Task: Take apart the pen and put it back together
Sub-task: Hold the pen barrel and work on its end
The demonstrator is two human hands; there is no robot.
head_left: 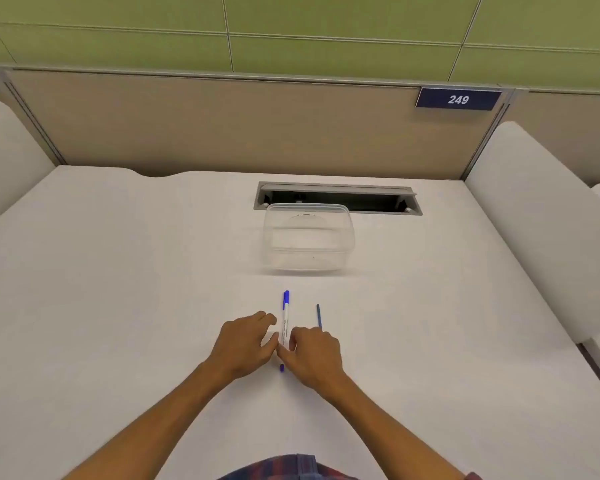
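So the white plastic pen barrel with the blue cap (285, 318) lies flat on the white desk (118, 271), pointing away from the person, cap end at the far side. Both hands sit at its near half: the left hand (243, 344) is just left of it, fingers loosely curled and spread, thumb tip right against the barrel. The right hand (314, 355) is on the other side, fingers bent, thumb and forefinger touching the barrel too. Honestly can't tell if either one is really pinching it or just resting there.

A tiny blue end plug (282, 367) lies on the desk between the two hands, at the near end. The thin blue ink refill (318, 316) lies just right of the barrel, its near end hidden behind the right hand. Farther back there's a clear plastic tub (309, 237), sitting in front of a grey cable slot (336, 197).
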